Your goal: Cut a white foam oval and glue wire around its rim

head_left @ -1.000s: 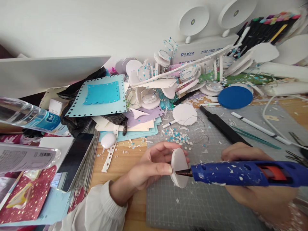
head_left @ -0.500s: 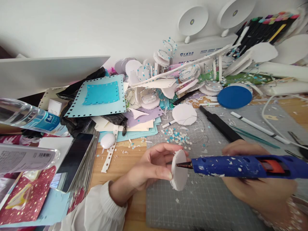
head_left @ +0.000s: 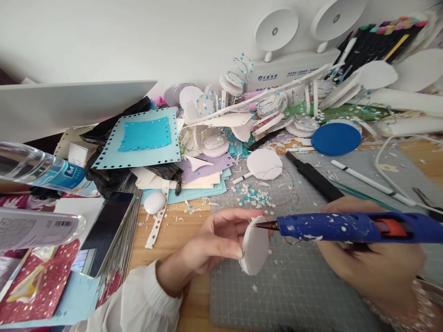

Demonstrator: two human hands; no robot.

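Between the thumb and fingers of my left hand [head_left: 214,240], a white foam disc [head_left: 256,249] is held tilted on edge over the cutting mat [head_left: 294,295]. My right hand [head_left: 374,263] grips a blue hot glue gun [head_left: 328,227] from below, its barrel pointing left. The dark metal nozzle [head_left: 268,225] meets the upper part of the disc's flat face. White specks cover the barrel. Whether glue is coming out is too small to tell. Behind the disc, small blue and white star-shaped confetti [head_left: 254,196] lies scattered on the mat.
A black cutter-like tool [head_left: 311,177], a white pen [head_left: 370,182] and teal tweezers [head_left: 367,196] lie behind my right hand. Foam discs, beaded wire and a blue disc [head_left: 336,138] crowd the back. Left are a phone [head_left: 107,230], a water bottle [head_left: 44,168] and stacked paper [head_left: 138,159].
The glue gun has risen slightly, its nozzle shifting from the disc's middle towards its upper edge. My left hand has turned the disc so that more of its face shows.
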